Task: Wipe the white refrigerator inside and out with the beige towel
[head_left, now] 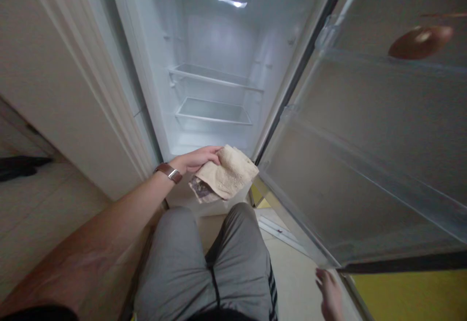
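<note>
In front of the refrigerator [219, 34], my left hand [199, 159] grips a folded beige cloth [233, 172] by its near left side. A patch of grey-purple pattern shows at the cloth's lower corner. Behind the cloth, the refrigerator compartment stands open and lit, with two glass shelves, an upper shelf [215, 77] and a lower shelf [215, 111]. My right hand [331, 294] is low on the right, by the bottom edge of the open refrigerator door [365, 175]. Its fingers are loosely bent and hold nothing that I can see; whether they touch the door is unclear.
The door swings out to the right with clear shelf bars; a reddish-brown oval thing [421, 43] sits at its upper bar. A pale wall edge [87, 68] runs along the left. Something black [22, 166] lies on the tiled floor [54, 223]. My grey-trousered knees are just below the cloth.
</note>
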Available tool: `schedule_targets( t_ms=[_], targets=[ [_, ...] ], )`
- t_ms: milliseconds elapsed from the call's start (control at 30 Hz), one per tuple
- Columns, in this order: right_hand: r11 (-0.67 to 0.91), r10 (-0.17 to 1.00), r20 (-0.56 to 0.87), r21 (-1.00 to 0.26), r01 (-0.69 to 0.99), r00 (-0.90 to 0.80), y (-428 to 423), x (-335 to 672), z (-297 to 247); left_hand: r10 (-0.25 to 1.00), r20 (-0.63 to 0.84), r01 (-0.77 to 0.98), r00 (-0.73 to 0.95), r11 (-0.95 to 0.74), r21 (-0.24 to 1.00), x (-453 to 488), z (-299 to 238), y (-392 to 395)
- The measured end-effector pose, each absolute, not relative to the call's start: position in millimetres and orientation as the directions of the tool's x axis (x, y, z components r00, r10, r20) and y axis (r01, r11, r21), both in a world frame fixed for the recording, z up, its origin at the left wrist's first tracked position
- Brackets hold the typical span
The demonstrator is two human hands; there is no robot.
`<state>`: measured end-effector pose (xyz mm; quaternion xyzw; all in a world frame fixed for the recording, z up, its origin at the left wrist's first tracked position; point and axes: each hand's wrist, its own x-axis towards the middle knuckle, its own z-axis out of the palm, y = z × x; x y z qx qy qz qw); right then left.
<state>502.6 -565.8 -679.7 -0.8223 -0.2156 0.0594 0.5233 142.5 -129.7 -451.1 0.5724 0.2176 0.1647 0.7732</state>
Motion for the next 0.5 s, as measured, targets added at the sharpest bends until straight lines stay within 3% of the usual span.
schedule_targets(
  t_ms=[67, 133, 200, 300, 367, 433, 500],
  targets=[
    [-0.393, 0.575, -0.034, -0.888, 0.239, 0.818, -549, 460, -703, 0.461, -0.143, -0.044, 0.876, 0.372, 0.927, 144, -466, -132],
    [-0.382, 0.776, -0.198, -0.903, 0.197, 0.598, -523, 421, -706, 0.42, -0.138, -0.065, 0.897, 0.434, 0.899, 147, -478, -137],
    [-0.304, 0.891, -0.219, -0.939, 0.163, 0.398, -487, 390, -690, 0.373, -0.135, -0.063, 0.918, 0.474, 0.878, 150, -487, -146],
    [-0.056, 0.953, -0.034, -0.996, 0.063, 0.3, -429, 360, -647, 0.297, -0.106, -0.059, 0.949, 0.5, 0.864, 153, -498, -161],
    [0.045, 0.974, -0.007, -0.973, -0.226, 0.225, -393, 347, -619, 0.269, -0.078, -0.068, 0.96, 0.495, 0.866, 151, -504, -167],
    [0.009, 0.978, -0.084, -0.899, -0.437, 0.192, -363, 335, -598, 0.271, -0.064, -0.075, 0.96, 0.472, 0.878, 147, -512, -169],
    [-0.079, 0.966, -0.192, -0.857, -0.508, 0.173, -339, 322, -584, 0.32, -0.071, -0.078, 0.945, 0.429, 0.9, 142, -521, -167]
  ],
)
